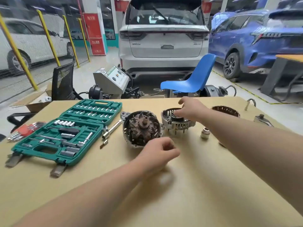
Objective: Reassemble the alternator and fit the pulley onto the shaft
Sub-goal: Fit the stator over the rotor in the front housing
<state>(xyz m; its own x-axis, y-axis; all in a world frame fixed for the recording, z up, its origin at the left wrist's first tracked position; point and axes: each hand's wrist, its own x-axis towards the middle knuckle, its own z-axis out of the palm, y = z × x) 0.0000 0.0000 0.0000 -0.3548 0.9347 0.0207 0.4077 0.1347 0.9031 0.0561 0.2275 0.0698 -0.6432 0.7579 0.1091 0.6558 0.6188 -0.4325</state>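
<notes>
Rusty rotor half of the alternator (142,127) sits shaft-up on the surface (188,185), just beyond your left hand (158,150), whose fingers curl loosely and hold nothing. Your right hand (191,108) reaches over the silver end housing (176,122), fingertips touching its top; grip itself unclear. Stator ring (226,111) lies right of that hand, a loose socket (204,133) under your right forearm, green socket case (65,133) well left of your left hand.

One head-worn view looks forward and down over the table (188,185). Both hands reach ahead, close below the lens.
</notes>
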